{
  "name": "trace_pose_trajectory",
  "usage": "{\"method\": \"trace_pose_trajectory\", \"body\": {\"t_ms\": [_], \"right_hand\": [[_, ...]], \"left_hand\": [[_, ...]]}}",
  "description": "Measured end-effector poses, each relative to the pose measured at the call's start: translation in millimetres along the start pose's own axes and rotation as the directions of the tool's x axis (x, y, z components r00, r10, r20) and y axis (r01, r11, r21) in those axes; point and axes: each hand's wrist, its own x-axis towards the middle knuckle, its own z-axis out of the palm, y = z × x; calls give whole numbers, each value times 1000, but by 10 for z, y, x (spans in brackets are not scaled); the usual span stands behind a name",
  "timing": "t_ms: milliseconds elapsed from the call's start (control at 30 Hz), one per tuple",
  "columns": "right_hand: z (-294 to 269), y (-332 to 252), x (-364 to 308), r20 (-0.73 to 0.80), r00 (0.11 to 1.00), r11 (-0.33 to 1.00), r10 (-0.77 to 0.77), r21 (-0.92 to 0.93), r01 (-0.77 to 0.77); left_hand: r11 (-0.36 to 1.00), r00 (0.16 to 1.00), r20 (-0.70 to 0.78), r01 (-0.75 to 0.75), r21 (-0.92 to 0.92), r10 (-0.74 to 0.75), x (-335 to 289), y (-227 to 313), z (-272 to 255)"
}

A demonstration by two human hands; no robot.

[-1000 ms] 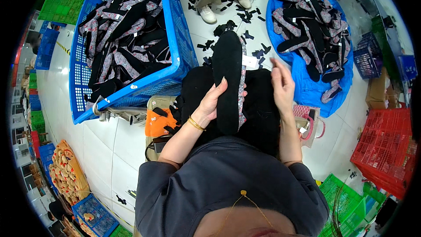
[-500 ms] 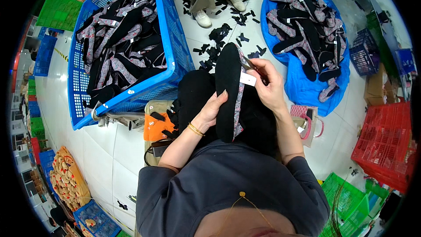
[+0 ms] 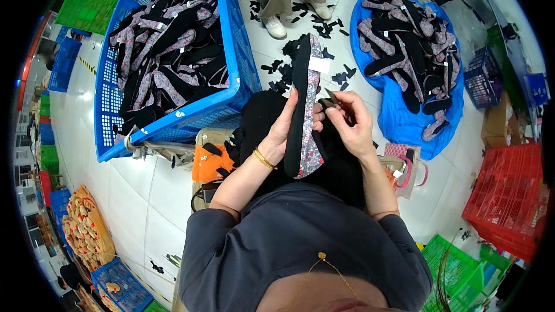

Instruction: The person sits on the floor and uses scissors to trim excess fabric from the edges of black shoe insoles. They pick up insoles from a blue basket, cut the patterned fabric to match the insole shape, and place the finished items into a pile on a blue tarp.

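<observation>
A slipper [image 3: 313, 118] with a black sole and a pink-grey floral side is held lengthwise in front of my lap. My left hand [image 3: 283, 124] grips its middle, thumb on the black side and fingertips showing past the floral side. A white tag [image 3: 319, 65] sticks out near its far end. Just right of the slipper, my right hand [image 3: 354, 120] is closed around a small dark pointed tool [image 3: 330, 100], which looks like thread snips. The fingers partly hide this tool, and I see a gap between it and the slipper.
A blue crate [image 3: 236, 60] heaped with similar slippers stands at the far left. More lie on a blue sheet [image 3: 394, 133] at the far right. Black scraps [image 3: 283, 72] litter the floor ahead, near another person's shoes [image 3: 274, 27]. An orange cloth [image 3: 207, 166] lies by my left side.
The slipper has turned so more of its floral side shows, and its far end has moved farther away. My right hand has moved slightly nearer to me, away from the tag.
</observation>
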Motion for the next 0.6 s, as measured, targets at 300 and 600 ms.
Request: {"method": "trace_pose_trajectory", "body": {"t_ms": [300,600], "right_hand": [[71,-30,68,-5,996,994,-86,-68,86],[-346,31,147,58,948,714,314,644,-276]], "left_hand": [[998,993,-94,65,-13,-66,-79,-67,-31],[-44,769,353,-392,919,533,101,145,217]]}}
